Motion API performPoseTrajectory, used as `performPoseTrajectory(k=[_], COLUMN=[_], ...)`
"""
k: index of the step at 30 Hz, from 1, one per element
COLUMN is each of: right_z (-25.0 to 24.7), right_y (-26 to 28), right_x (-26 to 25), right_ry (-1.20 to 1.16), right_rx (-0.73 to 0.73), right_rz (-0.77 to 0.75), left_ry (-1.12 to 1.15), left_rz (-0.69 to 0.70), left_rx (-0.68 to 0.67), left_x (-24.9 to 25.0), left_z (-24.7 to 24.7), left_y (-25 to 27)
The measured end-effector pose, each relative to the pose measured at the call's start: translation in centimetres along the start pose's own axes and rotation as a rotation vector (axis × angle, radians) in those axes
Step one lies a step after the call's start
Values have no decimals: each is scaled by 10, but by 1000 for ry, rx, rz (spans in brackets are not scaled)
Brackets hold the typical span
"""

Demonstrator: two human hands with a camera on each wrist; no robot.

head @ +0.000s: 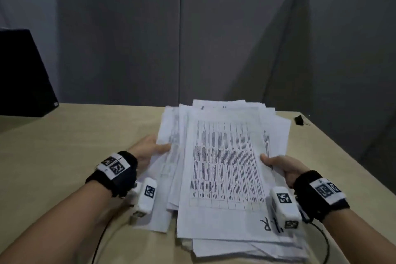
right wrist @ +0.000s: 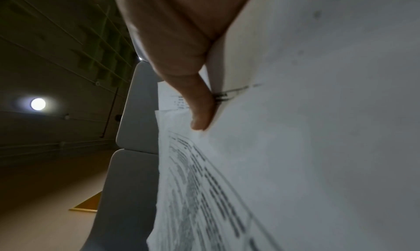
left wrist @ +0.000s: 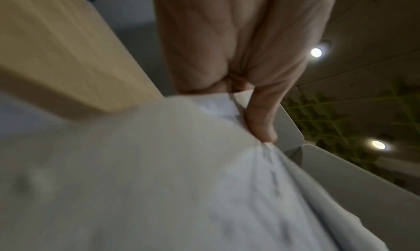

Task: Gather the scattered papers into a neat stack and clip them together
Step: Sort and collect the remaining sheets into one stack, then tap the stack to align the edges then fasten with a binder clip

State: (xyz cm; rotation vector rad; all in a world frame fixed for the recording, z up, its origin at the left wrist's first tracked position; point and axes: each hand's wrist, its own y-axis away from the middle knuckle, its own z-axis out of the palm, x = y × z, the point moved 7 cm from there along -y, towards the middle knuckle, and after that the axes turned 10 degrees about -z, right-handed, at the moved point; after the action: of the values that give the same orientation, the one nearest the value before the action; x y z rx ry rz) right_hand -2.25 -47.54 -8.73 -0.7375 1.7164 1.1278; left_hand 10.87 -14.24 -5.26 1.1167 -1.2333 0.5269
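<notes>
A loose, uneven stack of printed white papers point(head: 225, 163) is held over the wooden table point(head: 64, 146), its sheets fanned out at the edges. My left hand point(head: 150, 148) grips the stack's left edge, thumb on top. My right hand point(head: 280, 165) grips the right edge the same way. In the left wrist view my left thumb point(left wrist: 261, 118) presses on the papers point(left wrist: 159, 183). The right wrist view shows my right thumb point(right wrist: 202, 100) pinching the printed sheets point(right wrist: 295, 147). A small black binder clip point(head: 299, 119) lies on the table beyond the stack's far right corner.
A dark box-like object point(head: 21, 75) stands at the table's far left. Grey partition panels point(head: 214, 38) close off the back and right. The table's right edge point(head: 351, 156) runs diagonally near my right hand.
</notes>
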Motion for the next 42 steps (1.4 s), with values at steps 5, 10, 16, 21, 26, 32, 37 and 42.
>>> performPoseTrajectory(k=[5, 10, 16, 21, 26, 32, 37, 42], right_z=[-45, -43, -19, 3, 20, 24, 22, 24], right_y=[-27, 1, 23, 28, 13, 6, 4, -4], right_x=[32, 19, -19, -55, -39, 18, 12, 23], right_ry=[27, 83, -303, -577, -404, -113, -265, 144], right_rx=[68, 113, -70, -305, -211, -80, -89, -160], right_rz=[39, 37, -83, -117, -70, 23, -10, -12], left_ry=[-95, 149, 432, 500, 299, -41, -487, -293], left_rz=[226, 544, 717, 639, 330, -135, -272, -225], left_rx=[426, 359, -251, -276, -173, -7, 90, -90], left_x=[56, 140, 210, 216, 170, 38, -43, -17], left_z=[-74, -71, 17, 26, 25, 10, 34, 66], left_y=[24, 58, 91, 99, 67, 4, -25, -9])
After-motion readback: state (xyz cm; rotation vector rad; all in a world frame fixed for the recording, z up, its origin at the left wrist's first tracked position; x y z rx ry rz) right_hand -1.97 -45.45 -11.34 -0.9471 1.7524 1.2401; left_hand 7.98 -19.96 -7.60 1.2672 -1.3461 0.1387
